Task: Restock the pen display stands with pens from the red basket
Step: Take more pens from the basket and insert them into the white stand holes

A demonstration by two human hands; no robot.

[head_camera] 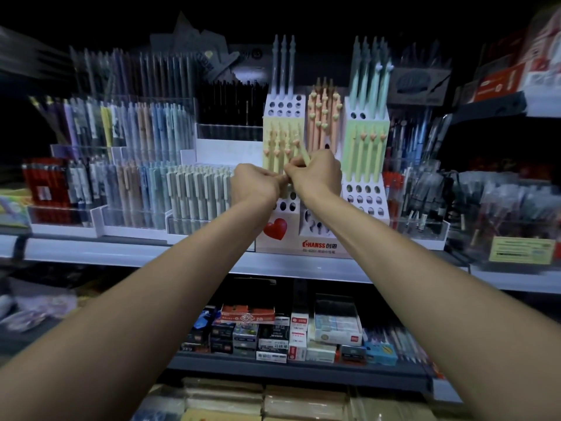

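Just slender heart-clipped yellow pens [277, 150]

Pale shelf [121, 253] straight ahead of me. On it, centre: white tiered pen display stand [306, 238], red heart on its front, pastel pens upright in its holes. Just beside it on the left: clear acrylic trays [100, 220] packed with pens. On the right: another clear tray [431, 230]. Below, a darker lower shelf [288, 367] carries small boxes [273, 338].

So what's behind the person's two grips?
The yellow tier of the white cardboard pen stand, holding pale yellow heart-topped pens, with empty round holes below. The left grip and right grip cover the pens' lower ends; the right holds one such pen.
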